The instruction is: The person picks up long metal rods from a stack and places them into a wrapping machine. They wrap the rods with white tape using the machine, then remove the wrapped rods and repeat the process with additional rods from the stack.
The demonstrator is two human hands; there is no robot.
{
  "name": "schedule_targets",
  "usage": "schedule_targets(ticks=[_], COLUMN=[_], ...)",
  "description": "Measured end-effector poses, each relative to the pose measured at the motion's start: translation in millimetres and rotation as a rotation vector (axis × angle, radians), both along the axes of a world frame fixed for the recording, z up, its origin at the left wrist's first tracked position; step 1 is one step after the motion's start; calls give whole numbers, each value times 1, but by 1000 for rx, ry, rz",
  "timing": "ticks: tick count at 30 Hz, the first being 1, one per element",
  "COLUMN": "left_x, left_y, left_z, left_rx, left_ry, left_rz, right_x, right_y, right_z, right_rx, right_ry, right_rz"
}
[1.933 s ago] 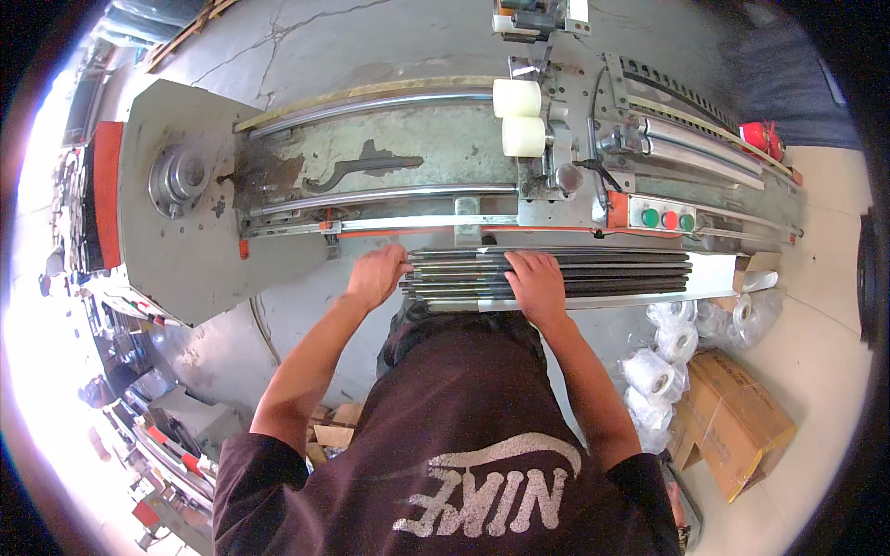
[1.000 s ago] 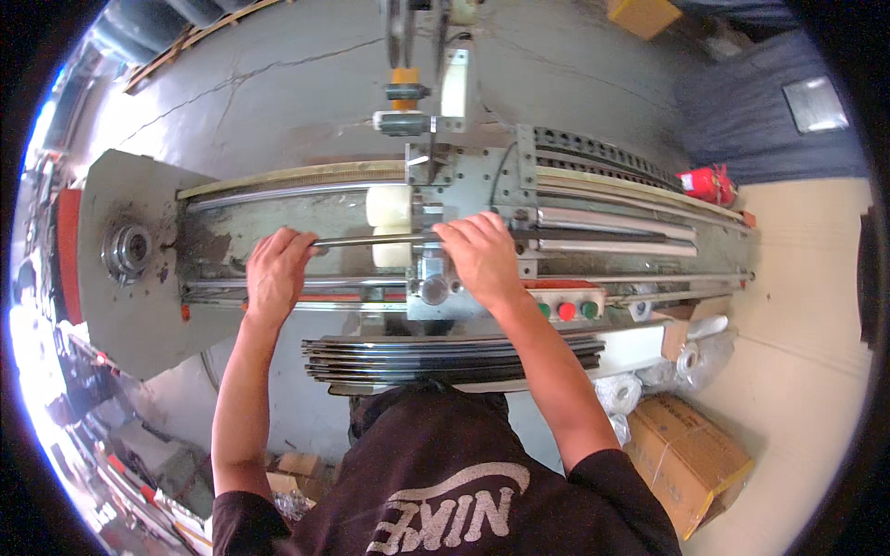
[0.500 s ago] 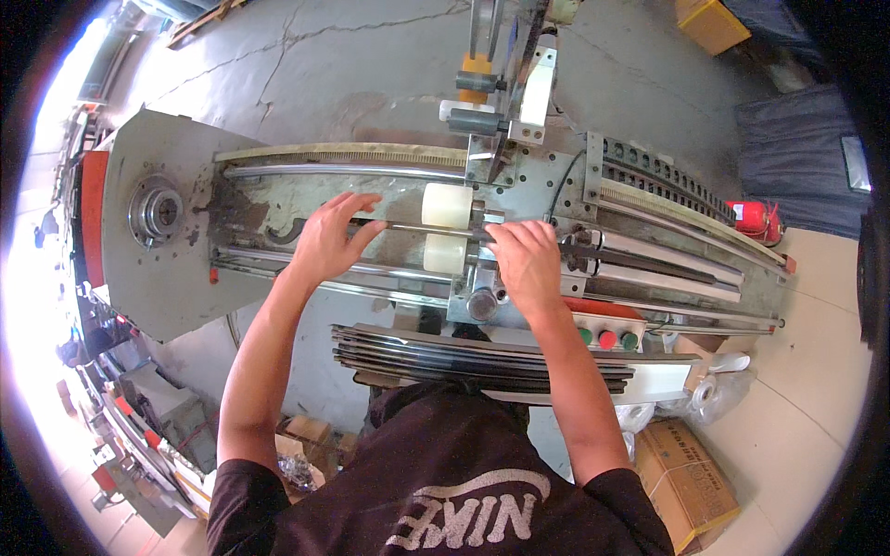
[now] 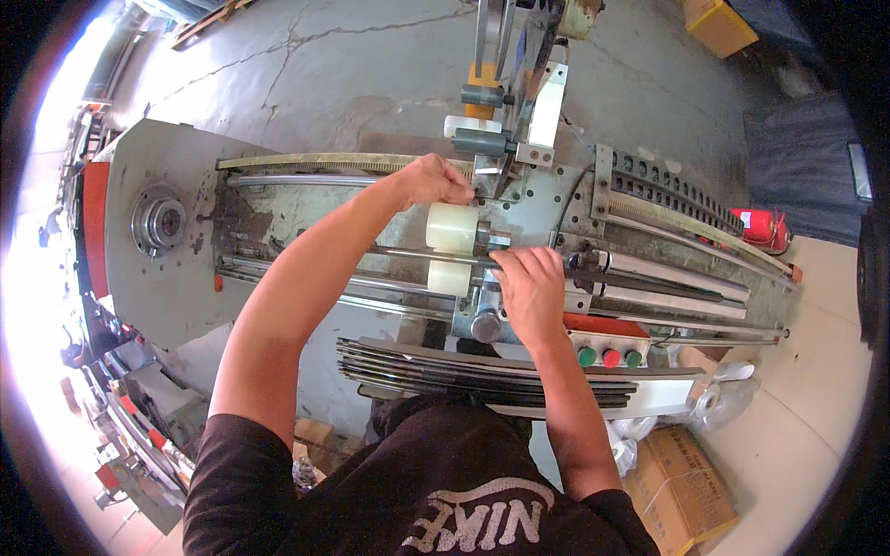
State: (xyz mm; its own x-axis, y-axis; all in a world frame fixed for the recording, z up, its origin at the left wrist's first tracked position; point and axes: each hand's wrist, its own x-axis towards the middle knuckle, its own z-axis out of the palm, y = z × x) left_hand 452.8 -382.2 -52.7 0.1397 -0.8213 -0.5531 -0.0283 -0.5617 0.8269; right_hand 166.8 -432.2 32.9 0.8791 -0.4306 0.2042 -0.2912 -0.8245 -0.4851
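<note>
A long, thin dark rod (image 4: pixel 408 252) lies lengthwise over the machine bed, passing over the gap between two cream-white rollers (image 4: pixel 452 226). My right hand (image 4: pixel 530 285) is closed around it just right of the rollers. Beyond the upper roller, my left hand (image 4: pixel 434 180) has its fingers drawn together, tips pointing right, beside a metal bracket (image 4: pixel 488 176). What those fingertips hold, if anything, is too small to make out. Above the bracket, dark grey cylinders (image 4: pixel 482 142) stick out from an upright arm.
At the left stands the grey headstock with a round chuck (image 4: pixel 159 221). Several dark rods (image 4: pixel 482 371) lie stacked on a ledge against my body, near a red box with push buttons (image 4: pixel 611 358). A cardboard box (image 4: pixel 681 486) and a red fire extinguisher (image 4: pixel 764 228) are at the right.
My left hand has left the rod's left end and moved up and right, past the upper roller to the bracket. My right hand keeps its hold on the rod. The view has shifted slightly.
</note>
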Motion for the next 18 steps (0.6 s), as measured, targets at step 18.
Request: schedule_targets(ticks=[18], left_x=[-30], left_y=[91], left_z=[4], left_rx=[294], left_ry=[51], left_rz=[-467], right_x=[-21], right_y=[11], right_z=[14], right_rx=[50], right_ry=[33], right_rz=[76])
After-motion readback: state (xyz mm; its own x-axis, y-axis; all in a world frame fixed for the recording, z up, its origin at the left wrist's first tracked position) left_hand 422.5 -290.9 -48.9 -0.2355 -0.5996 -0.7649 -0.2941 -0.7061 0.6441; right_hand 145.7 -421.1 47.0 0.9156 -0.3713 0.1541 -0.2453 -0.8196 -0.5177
